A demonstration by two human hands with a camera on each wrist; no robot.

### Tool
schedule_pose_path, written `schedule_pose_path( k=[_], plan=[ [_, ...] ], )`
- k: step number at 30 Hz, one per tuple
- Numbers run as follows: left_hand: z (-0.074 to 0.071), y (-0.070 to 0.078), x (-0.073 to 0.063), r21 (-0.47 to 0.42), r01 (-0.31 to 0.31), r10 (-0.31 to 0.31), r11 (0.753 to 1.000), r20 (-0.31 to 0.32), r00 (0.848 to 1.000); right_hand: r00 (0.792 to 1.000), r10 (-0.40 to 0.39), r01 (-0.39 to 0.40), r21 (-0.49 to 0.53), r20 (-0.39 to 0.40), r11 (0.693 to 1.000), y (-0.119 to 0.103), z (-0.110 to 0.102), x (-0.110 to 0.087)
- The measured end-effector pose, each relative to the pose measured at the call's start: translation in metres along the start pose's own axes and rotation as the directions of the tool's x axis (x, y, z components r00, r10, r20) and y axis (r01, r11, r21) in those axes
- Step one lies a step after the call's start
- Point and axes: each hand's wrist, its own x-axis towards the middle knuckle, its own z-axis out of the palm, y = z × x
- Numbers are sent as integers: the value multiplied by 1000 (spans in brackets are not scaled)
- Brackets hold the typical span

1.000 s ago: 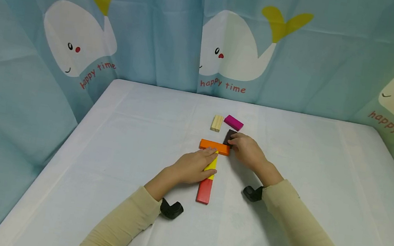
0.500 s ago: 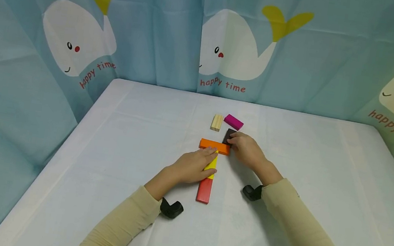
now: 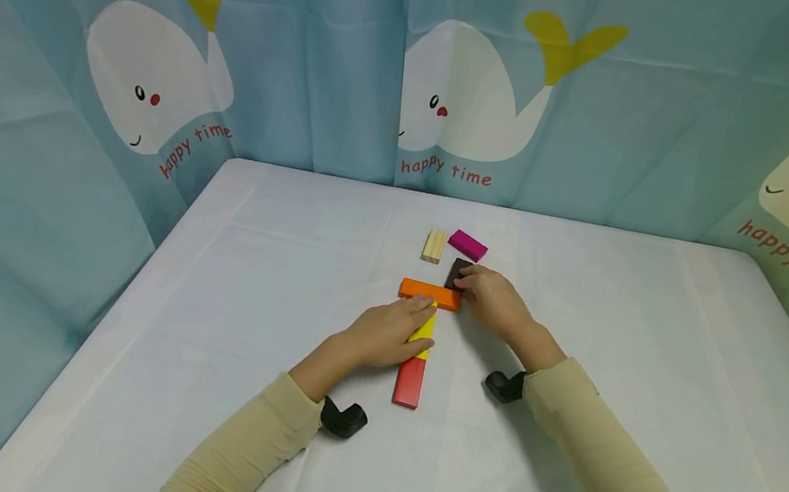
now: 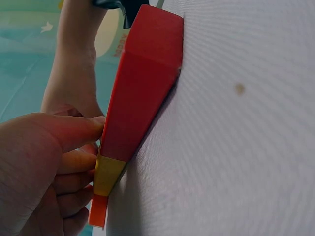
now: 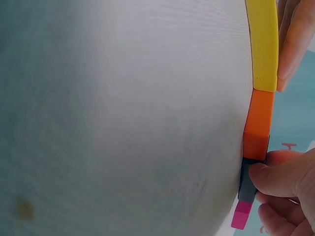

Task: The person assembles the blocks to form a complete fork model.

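My left hand (image 3: 388, 334) lies with extended fingers over the yellow block (image 3: 425, 330), the thumb near its joint with the red block (image 3: 409, 383). In the left wrist view, the red block (image 4: 140, 88) stands largest, with yellow and orange beyond. Across the yellow block's far end lies an orange block (image 3: 431, 293). Just beyond its right end, my right hand (image 3: 496, 301) pinches a black block (image 3: 458, 273). The right wrist view shows the thumb (image 5: 273, 179) on the side of the black block (image 5: 246, 179), close against the orange one.
Past the black block lie a magenta block (image 3: 468, 245) and a pale wood block (image 3: 434, 246). A white cloth covers the table (image 3: 271, 262). Behind it hangs a blue curtain (image 3: 344, 62) with whale prints. Black wrist mounts (image 3: 344, 420) stick out by both sleeves.
Hardly anything differs. The black block, in my right hand's grip, has shifted very slightly to the left; my left hand has stayed on the yellow block.
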Motion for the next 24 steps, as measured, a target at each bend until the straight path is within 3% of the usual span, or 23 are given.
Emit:
schedule_pose_path(
  k=[14,24],
  plan=[
    [0,0,-1,-2,6,-6,1000,3,1000,1000,-18,18,12,5,1000,1,-2,1],
    [1,0,0,0,3,-3,1000,4,1000,998,-34,32,34,53,999,2,-10,4]
  ],
)
